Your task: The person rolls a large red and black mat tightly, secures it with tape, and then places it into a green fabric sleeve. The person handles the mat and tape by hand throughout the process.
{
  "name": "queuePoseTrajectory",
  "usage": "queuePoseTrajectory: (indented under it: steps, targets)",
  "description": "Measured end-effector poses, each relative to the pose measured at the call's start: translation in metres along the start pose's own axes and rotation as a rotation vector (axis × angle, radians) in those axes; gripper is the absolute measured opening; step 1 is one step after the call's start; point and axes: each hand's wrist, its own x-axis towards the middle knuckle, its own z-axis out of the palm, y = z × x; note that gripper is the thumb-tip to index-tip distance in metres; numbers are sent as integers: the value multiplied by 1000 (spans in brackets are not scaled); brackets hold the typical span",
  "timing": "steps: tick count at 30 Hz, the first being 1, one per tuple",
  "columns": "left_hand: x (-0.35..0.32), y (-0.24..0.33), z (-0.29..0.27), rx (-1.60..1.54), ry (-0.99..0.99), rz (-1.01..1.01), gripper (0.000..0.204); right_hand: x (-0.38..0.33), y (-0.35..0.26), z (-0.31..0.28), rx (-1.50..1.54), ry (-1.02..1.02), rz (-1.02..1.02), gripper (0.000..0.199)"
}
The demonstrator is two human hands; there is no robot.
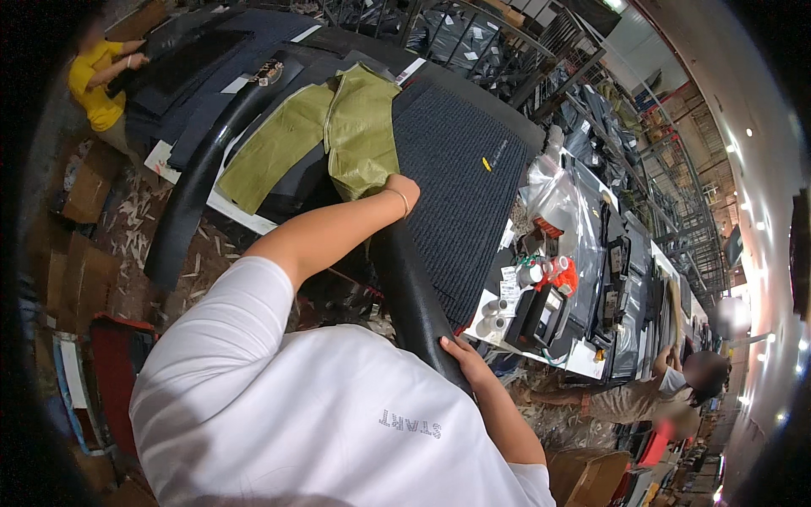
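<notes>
A green woven plastic sheet [363, 127] lies creased over the table, with one flap spread to the left. My left hand [403, 191] is closed at its lower right edge, fingers partly hidden. Below that hand a curved black mat [410, 291] with a smooth, slightly shiny face slopes down toward my body. My right hand [463, 358] grips the mat's lower right edge, fingertips showing on its face and the rest hidden behind it. Beside the black mat lies a broad stack of dark ribbed mats [460, 186], with a small yellow object [487, 164] on top.
Another long black curved strip [207, 169] hangs over the table's left edge. To the right, a table holds white rolls [494, 317], an orange bag [568, 276] and black frames [617, 253]. A person in yellow [101, 80] works far left; others are at right. Cardboard boxes [89, 182] stand left.
</notes>
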Motion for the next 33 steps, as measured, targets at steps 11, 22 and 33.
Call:
queuePoseTrajectory:
  steps: [11, 22, 33]
  targets:
    - [-171, 31, -10, -64, 769, 282, 55, 19, 40, -21, 197, 31, 15, 58]
    - [-149, 60, 259, -253, 30, 425, 24, 21, 25, -8, 161, -2, 83, 62]
    - [-182, 10, -22, -298, -246, 387, 53, 23, 9, 1, 160, 1, -30, 58]
